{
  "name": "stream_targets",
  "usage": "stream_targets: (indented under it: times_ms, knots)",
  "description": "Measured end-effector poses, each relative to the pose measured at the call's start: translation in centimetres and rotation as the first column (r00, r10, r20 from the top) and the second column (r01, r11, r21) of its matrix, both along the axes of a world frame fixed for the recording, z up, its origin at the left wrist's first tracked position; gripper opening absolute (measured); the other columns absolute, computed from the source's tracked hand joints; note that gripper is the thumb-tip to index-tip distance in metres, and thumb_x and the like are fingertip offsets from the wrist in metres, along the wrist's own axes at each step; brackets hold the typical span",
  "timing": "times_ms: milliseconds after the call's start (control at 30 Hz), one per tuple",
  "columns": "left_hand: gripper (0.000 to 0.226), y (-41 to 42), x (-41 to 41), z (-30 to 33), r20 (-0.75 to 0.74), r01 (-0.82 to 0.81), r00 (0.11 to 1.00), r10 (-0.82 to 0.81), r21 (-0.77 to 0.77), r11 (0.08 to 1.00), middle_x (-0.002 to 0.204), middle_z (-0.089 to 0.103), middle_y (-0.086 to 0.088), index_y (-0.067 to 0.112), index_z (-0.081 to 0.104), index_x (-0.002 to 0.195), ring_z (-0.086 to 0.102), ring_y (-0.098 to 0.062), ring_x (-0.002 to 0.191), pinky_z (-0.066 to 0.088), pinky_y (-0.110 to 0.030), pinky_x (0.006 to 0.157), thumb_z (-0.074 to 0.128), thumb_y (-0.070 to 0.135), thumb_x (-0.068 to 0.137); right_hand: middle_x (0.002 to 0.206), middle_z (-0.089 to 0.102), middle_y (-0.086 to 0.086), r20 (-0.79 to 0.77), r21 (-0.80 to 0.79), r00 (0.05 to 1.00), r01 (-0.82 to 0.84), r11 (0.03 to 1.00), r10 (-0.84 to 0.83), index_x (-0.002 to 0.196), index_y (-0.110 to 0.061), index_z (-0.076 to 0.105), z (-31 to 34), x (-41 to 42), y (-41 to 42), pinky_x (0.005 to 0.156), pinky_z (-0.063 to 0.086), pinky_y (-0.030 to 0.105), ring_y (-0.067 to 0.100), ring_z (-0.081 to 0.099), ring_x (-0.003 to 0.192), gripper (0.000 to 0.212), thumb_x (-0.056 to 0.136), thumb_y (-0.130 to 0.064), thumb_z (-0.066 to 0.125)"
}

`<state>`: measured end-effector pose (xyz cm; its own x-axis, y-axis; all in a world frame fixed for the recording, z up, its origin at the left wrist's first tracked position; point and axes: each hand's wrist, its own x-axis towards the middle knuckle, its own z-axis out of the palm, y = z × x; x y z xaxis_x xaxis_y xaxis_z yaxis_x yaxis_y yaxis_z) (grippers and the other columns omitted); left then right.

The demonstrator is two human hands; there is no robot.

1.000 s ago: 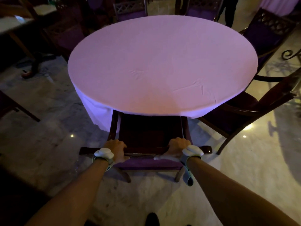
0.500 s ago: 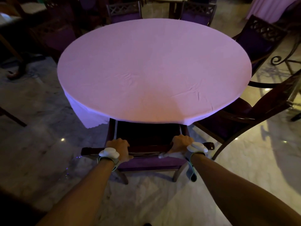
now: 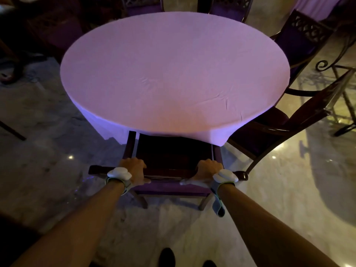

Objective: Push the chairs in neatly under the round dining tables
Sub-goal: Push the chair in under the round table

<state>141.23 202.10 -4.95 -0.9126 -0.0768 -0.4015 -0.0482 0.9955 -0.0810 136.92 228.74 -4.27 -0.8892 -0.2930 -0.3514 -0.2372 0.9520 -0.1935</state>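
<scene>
A round table (image 3: 173, 74) under a pale tablecloth fills the middle of the view. In front of me stands a dark wooden chair (image 3: 169, 157) with a purple seat, its front part hidden under the cloth's near edge. My left hand (image 3: 134, 171) grips the left part of the chair's top rail. My right hand (image 3: 207, 170) grips the right part of the same rail. Both wrists wear white bands.
An armchair (image 3: 289, 120) stands angled at the table's right, partly out from it. Another chair (image 3: 304, 37) is at the far right, two more at the far side, and dark furniture at the far left. Polished marble floor (image 3: 48, 151) surrounds the table. My shoes show at the bottom.
The chair has slid a little further under the table, and I have stepped forward with it. Both hands keep the same hold on the rail.
</scene>
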Motion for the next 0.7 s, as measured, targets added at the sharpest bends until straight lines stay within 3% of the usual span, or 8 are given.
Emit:
stream_targets:
  times_ms: [133, 233, 400, 533, 700]
  knots:
    - [0.062, 0.2, 0.0, -0.2, -0.014, -0.062, 0.998, 0.063, 0.036, 0.997, 0.107, 0.072, 0.0, 0.029, 0.07, 0.111, 0.068, -0.025, 0.101, 0.055, -0.037, 0.088, 0.074, 0.07, 0.065, 0.079, 0.068, -0.001, -0.116, -0.024, 0.992, -0.045, 0.999, 0.042, 0.08, -0.022, 0.07, -0.6, 0.4, 0.6, 0.06, 0.041, 0.029, 0.023, 0.066, 0.074, 0.073, 0.057, -0.089, 0.059]
    - [0.063, -0.5, -1.2, -0.7, 0.01, -0.097, 0.995, 0.097, 0.06, 0.993, 0.105, 0.073, 0.0, 0.028, 0.071, 0.111, 0.069, -0.025, 0.097, 0.057, -0.036, 0.084, 0.075, 0.07, 0.064, 0.085, 0.071, 0.001, -0.143, -0.014, 0.984, -0.112, 0.994, 0.109, 0.085, -0.021, 0.072, -1.1, -1.1, 0.1, 0.064, 0.049, 0.031, 0.026, 0.068, 0.079, 0.069, 0.062, -0.085, 0.058]
    - [0.059, -0.1, -3.0, -0.4, -0.012, -0.044, 0.999, 0.045, 0.07, 0.997, 0.097, 0.072, -0.001, 0.026, 0.072, 0.104, 0.068, -0.026, 0.093, 0.055, -0.036, 0.08, 0.07, 0.074, 0.069, 0.086, 0.072, 0.002, -0.2, 0.021, 0.97, -0.135, 0.991, 0.137, 0.088, -0.019, 0.073, -0.2, -3.9, 0.9, 0.062, 0.048, 0.029, 0.026, 0.068, 0.078, 0.071, 0.06, -0.084, 0.059]
    - [0.065, 0.3, -5.5, -0.5, -0.024, -0.024, 0.999, 0.026, 0.077, 0.997, 0.104, 0.071, -0.007, 0.023, 0.07, 0.112, 0.067, -0.029, 0.097, 0.054, -0.037, 0.081, 0.069, 0.073, 0.072, 0.081, 0.071, -0.001, -0.23, 0.019, 0.966, -0.118, 0.993, 0.12, 0.086, -0.021, 0.073, -0.1, -7.1, 1.2, 0.061, 0.048, 0.029, 0.024, 0.067, 0.073, 0.072, 0.055, -0.085, 0.06]
    - [0.053, 0.1, -7.5, -0.1, -0.057, 0.002, 0.998, 0.002, 0.076, 0.997, 0.087, 0.072, -0.005, 0.024, 0.075, 0.101, 0.068, -0.027, 0.085, 0.056, -0.037, 0.076, 0.07, 0.07, 0.074, 0.08, 0.071, -0.003, -0.225, 0.022, 0.968, -0.106, 0.994, 0.108, 0.087, -0.022, 0.074, 0.0, -9.3, 0.5, 0.062, 0.051, 0.028, 0.023, 0.067, 0.073, 0.067, 0.056, -0.082, 0.066]
